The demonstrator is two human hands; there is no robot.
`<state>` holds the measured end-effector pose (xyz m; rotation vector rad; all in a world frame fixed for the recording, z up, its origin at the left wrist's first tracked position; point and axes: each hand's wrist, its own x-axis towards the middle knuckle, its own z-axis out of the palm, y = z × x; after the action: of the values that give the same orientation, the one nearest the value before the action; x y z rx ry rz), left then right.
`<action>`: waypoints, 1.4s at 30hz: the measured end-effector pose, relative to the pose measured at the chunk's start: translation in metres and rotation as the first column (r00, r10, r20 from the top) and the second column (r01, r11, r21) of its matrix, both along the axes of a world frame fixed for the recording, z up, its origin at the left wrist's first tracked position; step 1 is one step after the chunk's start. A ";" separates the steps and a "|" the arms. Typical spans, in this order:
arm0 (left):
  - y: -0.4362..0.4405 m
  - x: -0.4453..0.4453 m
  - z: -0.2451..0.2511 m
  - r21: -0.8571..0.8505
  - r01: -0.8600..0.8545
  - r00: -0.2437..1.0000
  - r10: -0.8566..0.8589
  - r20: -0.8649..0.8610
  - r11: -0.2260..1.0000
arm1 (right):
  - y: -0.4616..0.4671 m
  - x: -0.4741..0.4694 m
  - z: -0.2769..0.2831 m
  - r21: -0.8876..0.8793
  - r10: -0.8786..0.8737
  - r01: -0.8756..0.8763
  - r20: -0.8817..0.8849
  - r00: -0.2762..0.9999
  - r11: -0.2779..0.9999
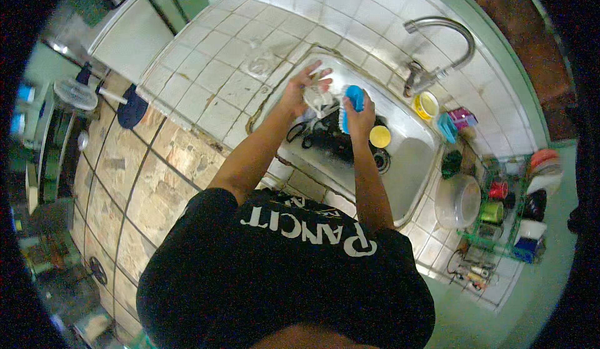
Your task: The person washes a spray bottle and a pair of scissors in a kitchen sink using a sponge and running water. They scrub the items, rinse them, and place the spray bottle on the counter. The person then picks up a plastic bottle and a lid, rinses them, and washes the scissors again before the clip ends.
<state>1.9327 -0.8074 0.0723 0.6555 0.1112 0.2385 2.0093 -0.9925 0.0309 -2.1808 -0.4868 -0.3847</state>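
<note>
My left hand (297, 91) is over the sink basin with its fingers curved around a translucent, whitish object (320, 99), too blurred to name. Close by on the right, my right hand (361, 119) grips a blue scrub brush (354, 97), its pale bristles turned towards the left hand. Under both hands, a black item (328, 131) lies in the white sink (412, 161); its shape is partly hidden by my hands. Black looped handles (296, 132), like those of scissors, show at its left. A round yellow thing (380, 136) sits beside my right wrist, near the drain (382, 160).
A curved metal faucet (445, 68) rises behind the basin. Along the sink's right edge stand a yellow tub (425, 105), a pink-purple packet (461, 117), a translucent bowl (458, 201) and a green wire rack (497, 236). White tiled counter (225, 68) extends left.
</note>
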 end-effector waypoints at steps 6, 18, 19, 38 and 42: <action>-0.002 -0.002 -0.014 -0.067 0.066 0.998 -0.066 -0.001 0.996 | -0.013 0.003 -0.011 0.917 0.849 0.308 -0.363 0.384 0.253; -0.051 -0.009 -0.020 0.421 0.220 0.951 -0.097 -0.294 0.880 | 0.018 0.019 0.059 0.916 0.859 0.277 -0.378 0.346 0.291; -0.051 -0.008 -0.021 0.458 0.185 0.958 -0.055 -0.282 0.869 | 0.016 0.017 0.068 0.918 0.802 0.227 -0.394 0.449 0.324; -0.024 0.032 -0.044 0.128 0.175 0.980 -0.159 -0.122 0.976 | 0.030 -0.035 0.065 0.075 0.323 -0.329 0.085 0.943 0.941; -0.026 0.033 -0.016 0.334 -0.052 0.996 0.074 -0.055 0.941 | 0.030 -0.034 0.062 0.086 0.325 -0.334 0.103 0.940 0.939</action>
<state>1.9662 -0.8338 0.0560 0.9982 0.1586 0.3006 1.9758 -0.9627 0.0927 -1.9445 -0.8492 -0.3128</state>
